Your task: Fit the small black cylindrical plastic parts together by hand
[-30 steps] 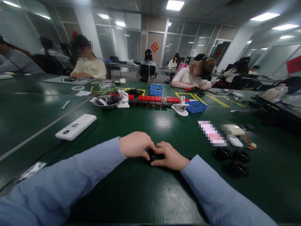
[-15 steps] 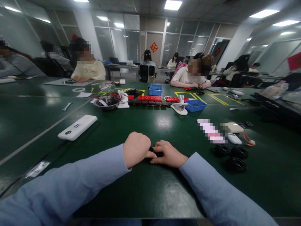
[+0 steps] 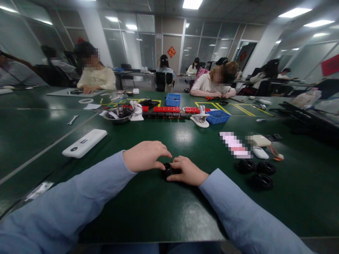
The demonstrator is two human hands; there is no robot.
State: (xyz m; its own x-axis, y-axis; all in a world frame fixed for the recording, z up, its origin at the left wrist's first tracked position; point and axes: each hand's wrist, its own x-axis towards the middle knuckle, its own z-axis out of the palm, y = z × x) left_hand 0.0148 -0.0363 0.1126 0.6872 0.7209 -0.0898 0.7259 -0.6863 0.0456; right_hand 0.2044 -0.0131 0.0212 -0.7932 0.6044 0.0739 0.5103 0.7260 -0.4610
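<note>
On the green table right in front of me lies a small black ring-shaped piece, round with a hollow middle. My right hand grips it from the right between thumb and fingers, which hide part of it. Just to its left, my left hand is open, thumb and fingers apart, with the thumb tip close to the ring; I cannot tell whether it touches. Three similar black rings, including one in front, lie together to the right.
A white power bank-like device lies at left, a wrench beyond it. Farther back are a metal bowl of wires, a row of red blocks, white clamps and blue trays. People sit across the table.
My left hand has come off the black ring and moved left, its fingers opening. The ring is now more exposed. My right hand keeps its hold; the view has shifted slightly.
</note>
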